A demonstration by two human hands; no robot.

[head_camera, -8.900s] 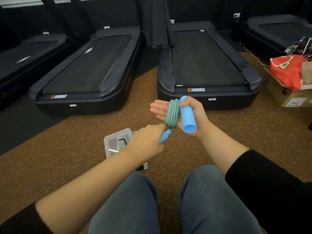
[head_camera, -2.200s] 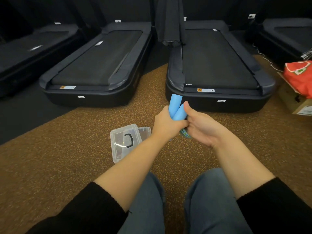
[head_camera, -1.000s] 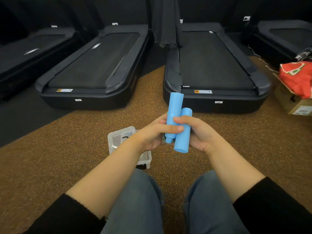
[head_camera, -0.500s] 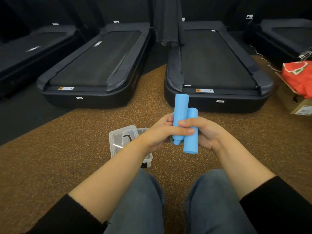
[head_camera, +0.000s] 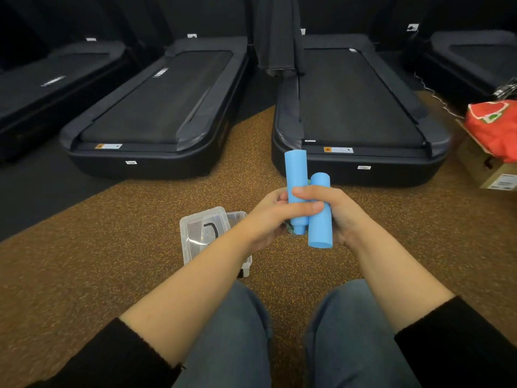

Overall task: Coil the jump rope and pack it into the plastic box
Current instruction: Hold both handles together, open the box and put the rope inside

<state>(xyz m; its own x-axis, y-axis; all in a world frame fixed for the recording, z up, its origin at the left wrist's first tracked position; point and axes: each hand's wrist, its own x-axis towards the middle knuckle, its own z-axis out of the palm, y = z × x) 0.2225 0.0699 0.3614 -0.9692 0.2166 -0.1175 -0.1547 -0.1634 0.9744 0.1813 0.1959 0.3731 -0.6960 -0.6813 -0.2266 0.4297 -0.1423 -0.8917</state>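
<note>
Both hands hold the jump rope in front of my knees. Its two light-blue foam handles stand upright side by side, the left one higher than the right one. My left hand wraps across them from the left, thumb over the front. My right hand cups them from the right. A bit of the green-blue coiled rope peeks out under my left hand; the rest is hidden. The clear plastic box lies on the floor left of my hands, with its lid on top, partly behind my left forearm.
I sit on a brown speckled floor, knees in jeans at the bottom. Two black treadmills lie ahead, more at the far sides. A cardboard box with a red bag stands at the right.
Earlier the rope was wound around my open right hand. Both handles now stand together in both hands. Over the last second the hands have stayed nearly still.
</note>
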